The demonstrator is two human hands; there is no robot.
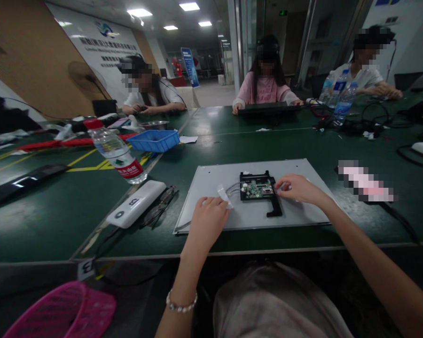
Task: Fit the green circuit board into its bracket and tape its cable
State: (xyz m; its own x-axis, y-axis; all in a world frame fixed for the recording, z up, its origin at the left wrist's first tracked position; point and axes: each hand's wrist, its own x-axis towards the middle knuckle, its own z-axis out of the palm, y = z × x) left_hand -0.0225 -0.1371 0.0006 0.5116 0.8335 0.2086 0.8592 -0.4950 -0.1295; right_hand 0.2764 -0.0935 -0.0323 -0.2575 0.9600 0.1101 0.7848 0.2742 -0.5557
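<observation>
A light grey panel (204, 188) lies on the green table in front of me. On its middle sits a black bracket (276, 206) holding a green circuit board (256, 189), with thin grey cables running off its left side. My left hand (211, 213) rests on the panel's left part, fingers bent together at a white tape or label (223, 191) near the cables; what they grip is hidden. At the bracket's right edge is my right hand (296, 188), its fingers curled and pressed together; I cannot make out anything between them.
Left of the panel are glasses (160, 206), a white power bank (137, 204), a water bottle (118, 155) and a blue tray (155, 141). A blurred pink object (365, 182) lies right. Several people sit across the table. A pink basket (63, 312) stands below the edge.
</observation>
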